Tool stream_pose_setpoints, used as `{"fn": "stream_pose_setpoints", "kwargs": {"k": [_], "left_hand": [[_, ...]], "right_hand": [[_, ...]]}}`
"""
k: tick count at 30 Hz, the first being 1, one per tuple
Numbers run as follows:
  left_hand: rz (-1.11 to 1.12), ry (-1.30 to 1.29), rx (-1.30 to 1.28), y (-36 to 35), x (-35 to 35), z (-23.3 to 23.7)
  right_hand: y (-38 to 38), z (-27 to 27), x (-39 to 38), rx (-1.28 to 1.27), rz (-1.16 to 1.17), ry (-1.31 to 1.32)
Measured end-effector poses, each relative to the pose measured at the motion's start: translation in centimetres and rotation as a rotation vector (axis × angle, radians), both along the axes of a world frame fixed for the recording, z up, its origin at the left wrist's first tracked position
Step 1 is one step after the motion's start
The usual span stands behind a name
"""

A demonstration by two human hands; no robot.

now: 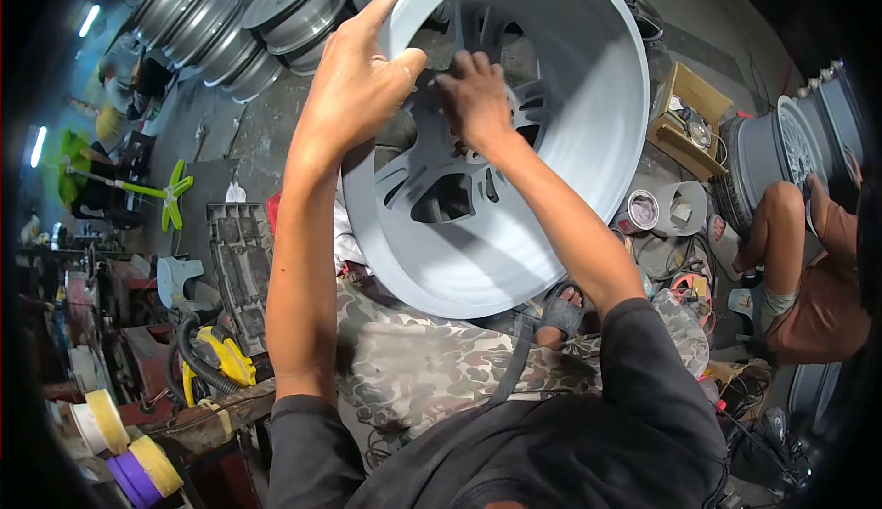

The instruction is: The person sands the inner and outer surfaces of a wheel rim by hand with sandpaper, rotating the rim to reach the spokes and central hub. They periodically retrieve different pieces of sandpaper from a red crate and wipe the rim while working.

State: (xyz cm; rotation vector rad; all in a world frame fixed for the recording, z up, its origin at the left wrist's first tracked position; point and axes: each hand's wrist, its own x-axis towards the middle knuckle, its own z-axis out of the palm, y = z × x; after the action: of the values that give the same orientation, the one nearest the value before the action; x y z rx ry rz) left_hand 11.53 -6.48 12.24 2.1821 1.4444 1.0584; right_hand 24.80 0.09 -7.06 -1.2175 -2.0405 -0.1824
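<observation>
Left hand (pixel 363 82) grips the upper-left edge of the grey alloy wheel (pixel 599 77), above camouflage fabric (pixel 413 353); right hand (pixel 480 109) blurs at the spokes, its grasp unclear. Slackened left fingers could let the wheel tip.

So the thing carrying all this is a scuffed dark-grey concrete floor (pixel 197 132), and it's pretty busy. Up at the far left there's a row of silver round metal wheel rims (pixel 193 27), with a shorter stack of dull-grey metal rims (pixel 299 13) right beside it. Over to the right sits an open brown cardboard box (pixel 675 152) with odds and ends inside. Just below it: a pale-grey round plastic bucket (pixel 701 202) and, next to that, a small round tin (pixel 627 221) with pinkish contents.
</observation>
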Motion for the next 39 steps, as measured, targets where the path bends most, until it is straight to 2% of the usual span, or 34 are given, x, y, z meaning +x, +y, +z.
{"fn": "stream_pose_setpoints", "kwargs": {"k": [1,2,4,5,6,8,12,14,15,17,19,21,23,26,29,31,33,35,39], "left_hand": [[0.008,0.001,-0.008,-0.1,0.1,0.1],[0.010,0.001,-0.005,0.1,0.0,-0.2],[-0.050,-0.056,0.103,0.6,-0.2,-0.6],[-0.018,-0.009,0.028,0.6,-0.7,-0.7],[-0.016,-0.013,0.015,0.3,-0.5,-0.7],[-0.015,-0.045,-0.023,0.2,-0.2,-0.4],[-0.005,-0.015,0.050,0.6,-0.2,-0.7],[-0.004,-0.011,0.038,0.2,-0.1,-0.4],[-0.003,-0.007,0.028,0.1,-0.1,-0.3],[0.010,-0.020,-0.016,-0.1,-0.1,0.1],[0.001,-0.028,-0.065,-0.1,0.0,-0.1],[0.006,-0.017,-0.006,0.2,-0.1,-0.3],[-0.005,-0.026,-0.003,0.1,0.0,-0.3],[-0.019,-0.021,0.034,0.4,-0.4,-0.6],[-0.006,-0.024,0.024,0.1,-0.4,-0.6],[-0.012,-0.008,0.038,0.4,-0.4,-0.5],[-0.007,-0.020,-0.023,0.1,-0.3,-0.1],[0.005,-0.052,-0.142,-0.3,-0.2,0.5],[-0.015,-0.003,-0.004,0.3,-0.7,-0.4]], "right_hand": [[0.2,-0.6,-0.4,0.028,-0.016,-0.164],[0.0,-1.5,-0.6,0.031,-0.015,-0.163],[-1.2,-1.3,-1.2,0.011,0.130,-0.214],[-1.5,-1.3,-0.4,-0.035,0.181,-0.314],[-1.4,-1.2,0.5,0.035,0.207,-0.254],[-1.0,-0.3,1.8,-0.037,0.154,-0.177],[-3.3,-5.2,0.7,0.085,0.250,-0.244],[-6.9,-7.4,0.1,0.094,0.257,-0.491],[-7.8,-7.8,0.1,0.094,0.261,-0.490],[-9.0,-8.5,0.7,-0.049,0.217,-0.514],[-9.5,-8.1,0.7,-0.087,0.224,-0.480],[-9.1,-7.2,0.3,-0.112,0.224,-0.452],[-8.9,-6.6,-0.7,-0.001,0.192,-0.352],[-9.0,-9.0,-0.3,0.035,0.147,-0.478],[-10.4,-10.7,0.3,-0.154,0.159,-0.366],[-10.6,-9.2,0.6,-0.226,0.141,-0.306],[-10.3,-6.6,0.3,-0.024,0.297,-0.095],[-9.4,-6.6,0.0,-0.028,0.258,-0.155],[-8.9,-10.9,2.6,-0.006,0.192,-0.223]]}}
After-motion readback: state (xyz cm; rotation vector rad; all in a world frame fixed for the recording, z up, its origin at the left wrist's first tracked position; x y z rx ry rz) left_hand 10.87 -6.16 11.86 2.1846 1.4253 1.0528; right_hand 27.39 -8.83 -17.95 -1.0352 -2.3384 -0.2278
